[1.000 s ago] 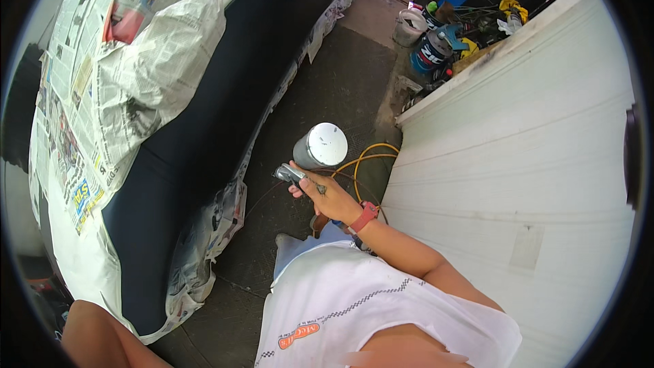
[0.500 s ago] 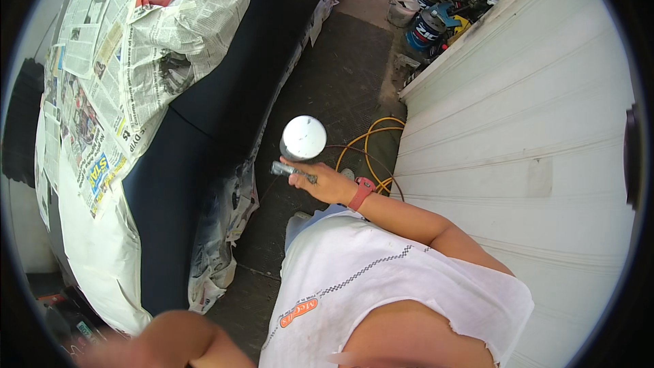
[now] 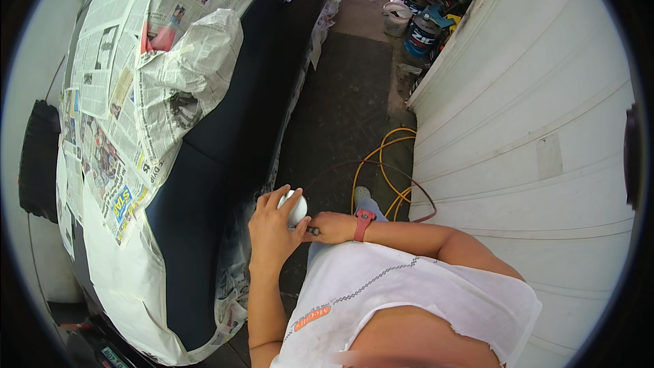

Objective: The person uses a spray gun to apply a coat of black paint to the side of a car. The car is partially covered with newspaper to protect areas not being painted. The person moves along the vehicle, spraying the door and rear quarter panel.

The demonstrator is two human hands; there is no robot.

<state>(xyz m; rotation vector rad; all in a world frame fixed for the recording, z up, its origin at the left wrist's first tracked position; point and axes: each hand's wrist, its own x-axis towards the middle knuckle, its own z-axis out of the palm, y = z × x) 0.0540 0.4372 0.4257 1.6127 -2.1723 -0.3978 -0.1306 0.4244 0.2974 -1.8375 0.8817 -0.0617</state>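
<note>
A spray gun with a round white cup (image 3: 298,211) sits in front of my body, its metal part (image 3: 313,230) showing in my right hand (image 3: 332,227). That hand is closed round the gun's handle, mostly hidden by the fingers, with a red watch on the wrist. From the left, my left hand (image 3: 271,233) reaches over the cup, fingers curled against its top and thumb near the metal body. Just left of both hands runs a dark car side (image 3: 235,112), its edges masked with newspaper (image 3: 112,112).
A thin dark red hose (image 3: 426,197) loops near the gun. Yellow hose (image 3: 385,163) coils on the dark floor (image 3: 340,95). Along the right stands a white panelled wall (image 3: 511,136). A whitish bucket (image 3: 396,19) and blue container (image 3: 422,35) stand at the far end among clutter.
My left hand has come up from the lower left onto the spray gun's cup. My right hand has drawn the gun down, closer to my body, and the view has shifted.
</note>
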